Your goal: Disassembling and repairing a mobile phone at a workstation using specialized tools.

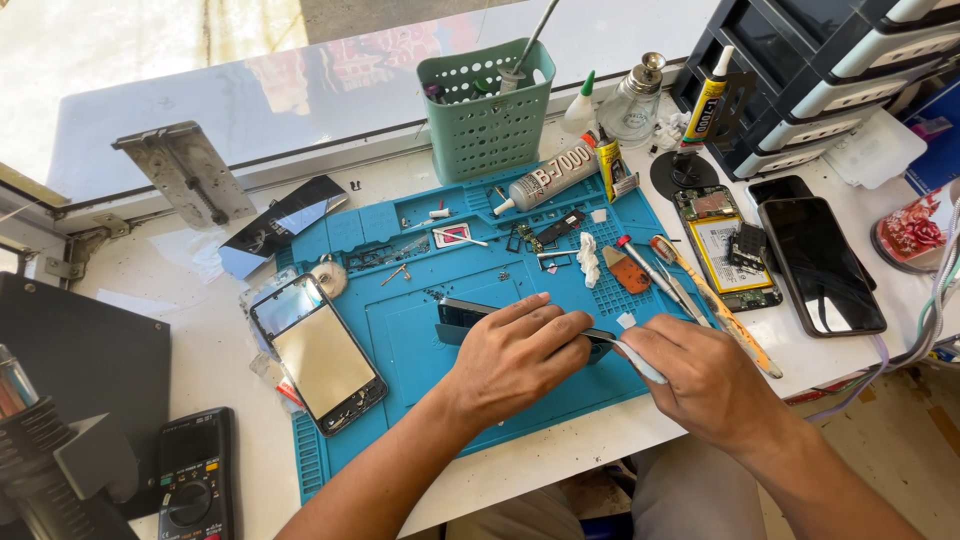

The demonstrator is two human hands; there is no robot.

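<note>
My left hand (515, 355) presses down on a dark phone part (462, 315) that lies on the blue repair mat (400, 340); the fingers cover most of it. My right hand (700, 385) holds a slim pale tool (640, 362) whose tip meets the right end of the part, just under my left fingertips. An opened phone frame with a bare gold-coloured back (320, 355) lies on the mat to the left of my left hand.
A green basket of tools (487, 110), glue tubes (550, 178) and small parts stand at the mat's far side. An opened phone (725, 250) and a black phone (820, 262) lie to the right. A multimeter (195, 475) sits at the lower left, drawer units (830, 70) at the upper right.
</note>
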